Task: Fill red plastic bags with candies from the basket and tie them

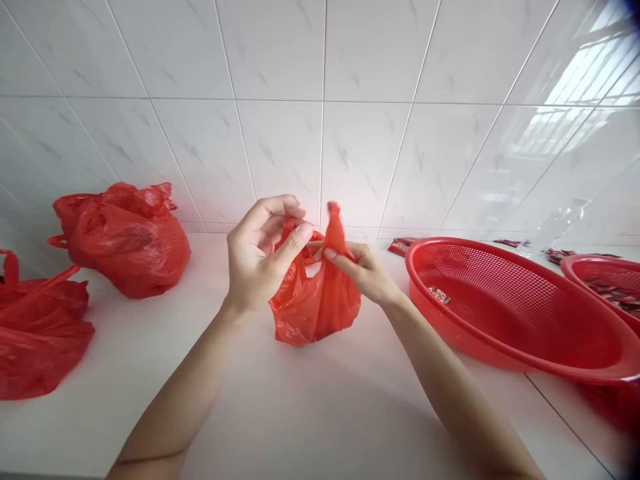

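A red plastic bag (pixel 310 303) hangs between my hands over the white counter, its lower part bulging slightly. My right hand (pixel 360 270) pinches one gathered handle, whose end sticks up above the fingers. At the bag's other handle, my left hand (pixel 267 253) has its fingers curled and its thumb stretched toward them, with red plastic between and behind them. How firmly the left fingers grip that handle is hard to see. The bag's contents are hidden.
Two filled red bags (pixel 130 240) (pixel 40 333) sit at the left. On the right is a large red basket (pixel 480 333) with a small packet (pixel 440 295) inside. Beyond it are another red basket (pixel 600 267), small red packets (pixel 400 247) and a clear bottle (pixel 563 223). A tiled wall (pixel 280 147) rises behind.
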Motion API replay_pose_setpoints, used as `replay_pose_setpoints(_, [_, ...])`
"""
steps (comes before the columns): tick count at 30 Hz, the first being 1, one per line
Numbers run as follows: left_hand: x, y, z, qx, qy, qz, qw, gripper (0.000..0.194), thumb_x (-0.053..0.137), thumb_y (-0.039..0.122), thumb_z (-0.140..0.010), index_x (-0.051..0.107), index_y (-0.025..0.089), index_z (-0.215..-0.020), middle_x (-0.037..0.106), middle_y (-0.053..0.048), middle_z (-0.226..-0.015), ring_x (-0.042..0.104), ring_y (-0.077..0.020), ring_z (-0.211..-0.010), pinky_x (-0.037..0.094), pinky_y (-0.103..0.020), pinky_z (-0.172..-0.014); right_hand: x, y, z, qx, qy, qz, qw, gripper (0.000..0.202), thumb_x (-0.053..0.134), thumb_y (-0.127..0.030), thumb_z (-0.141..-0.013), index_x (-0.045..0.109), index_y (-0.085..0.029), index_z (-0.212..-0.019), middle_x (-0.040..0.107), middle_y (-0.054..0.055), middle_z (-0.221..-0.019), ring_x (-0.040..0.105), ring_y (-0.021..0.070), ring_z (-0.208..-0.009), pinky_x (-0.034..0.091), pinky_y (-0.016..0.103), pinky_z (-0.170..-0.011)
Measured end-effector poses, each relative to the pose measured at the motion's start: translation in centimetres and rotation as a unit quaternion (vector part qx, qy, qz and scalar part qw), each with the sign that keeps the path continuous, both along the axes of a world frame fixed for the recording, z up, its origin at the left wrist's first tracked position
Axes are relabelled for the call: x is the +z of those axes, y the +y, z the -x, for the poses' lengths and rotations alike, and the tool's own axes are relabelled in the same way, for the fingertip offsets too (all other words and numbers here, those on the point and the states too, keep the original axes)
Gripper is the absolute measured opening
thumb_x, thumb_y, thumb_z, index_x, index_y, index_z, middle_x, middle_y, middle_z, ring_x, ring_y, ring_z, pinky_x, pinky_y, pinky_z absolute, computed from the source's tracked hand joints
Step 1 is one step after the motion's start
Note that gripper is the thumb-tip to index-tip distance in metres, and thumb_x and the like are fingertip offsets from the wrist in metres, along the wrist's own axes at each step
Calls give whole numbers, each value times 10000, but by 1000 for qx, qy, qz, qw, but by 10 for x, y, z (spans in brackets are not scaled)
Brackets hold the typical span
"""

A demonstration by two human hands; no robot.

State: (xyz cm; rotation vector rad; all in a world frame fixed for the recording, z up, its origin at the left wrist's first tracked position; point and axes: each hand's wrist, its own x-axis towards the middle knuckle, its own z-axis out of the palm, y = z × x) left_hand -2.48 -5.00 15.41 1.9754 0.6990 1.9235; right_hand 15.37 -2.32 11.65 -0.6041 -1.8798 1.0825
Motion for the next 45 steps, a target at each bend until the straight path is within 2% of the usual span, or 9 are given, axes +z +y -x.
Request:
replay_pose_setpoints(3, [2, 11, 12, 11, -1, -19, 1000, 235, 766, 270, -822, 670, 213, -1029, 663, -45, -1012, 673, -171, -889, 574, -332, -837, -4, 7, 1, 5, 170, 97, 981, 305, 579, -497, -932, 695, -219, -887, 723, 55, -1105, 668, 228, -1050, 529, 375, -935])
replay_pose_setpoints(6, [2, 29, 27, 24, -17, -38, 999, 214, 743, 166, -803, 692, 219, -1003, 660, -41, -1018, 669, -171, -902, 567, -338, -841, -4, 15, -5, 7, 281, 174, 944, 286, 614, -494, -913, 656, -226, -822, 728, 17, -876, 683, 172, -814, 553, 327, -817])
replay_pose_setpoints(9, [-2, 46, 39, 47, -46, -21, 998, 174, 699, 107, -781, 696, 207, -923, 656, -31, -1008, 673, -155, -836, 576, -323, -790, -4, 21, -13, -8, 326, 210, 922, 285, 649, -476, -896, 615, -223, -770, 607, -44, -604, 553, 104, -558, 545, 275, -725])
replay_pose_setpoints(13, [-5, 55, 49, 58, -12, 20, 998, 162, 708, 153, -766, 692, 196, -922, 658, -41, -1074, 681, -156, -819, 590, -331, -810, -7, 27, -16, -30, 339, 237, 910, 313, 683, -483, -872, 588, -215, -743, 482, -73, -506, 463, 87, -491, 520, 239, -651])
replay_pose_setpoints(21, [-23, 76, 59, -124, 84, 184, 972, 912, 850, 338, -675, 398, 308, -1467, 467, -125, -1470, 609, -264, -1191, 527, -419, -1005, -15, 39, -17, -36, 423, 286, 859, 287, 705, -408, -866, 549, -211, -727, 588, -52, -583, 595, 108, -600, 537, 252, -699])
replay_pose_setpoints(27, [-49, 100, 53, -207, 88, 286, 931, 679, 827, 369, -732, 548, 267, -1342, 611, -105, -1315, 598, -297, -1216, 511, -442, -999, -12, 38, -18, -31, 438, 299, 847, 287, 682, -383, -888, 541, -204, -713, 608, -39, -594, 605, 109, -597, 545, 250, -697])
replay_pose_setpoints(30, [-52, 102, 56, -268, 123, 311, 904, 565, 797, 392, -775, 602, 281, -1294, 666, -96, -1271, 629, -291, -1173, 500, -450, -1004, -11, 37, -19, -31, 423, 309, 851, 283, 669, -382, -899, 541, -200, -725, 600, -41, -595, 577, 94, -560, 533, 231, -658])
replay_pose_setpoints(36, [-39, 90, 59, -285, 204, 291, 890, 250, 706, 382, -871, 751, 193, -1029, 729, -106, -1120, 667, -263, -1076, 527, -383, -945, -10, 33, -19, -38, 322, 278, 904, 282, 606, -369, -931, 552, -186, -724, 360, -107, -432, 158, 38, -366, 304, 179, -408])
replay_pose_setpoints(45, [-19, 52, 27, -217, 163, 186, 944, 129, 691, 321, -882, 718, 194, -884, 677, -39, -925, 641, -187, -923, 526, -303, -833, 2, 6, 0, -196, 79, 173, 962, 111, 563, -277, -897, 555, -208, -811, 384, -82, -471, 315, 69, -425, 244, 196, -407])
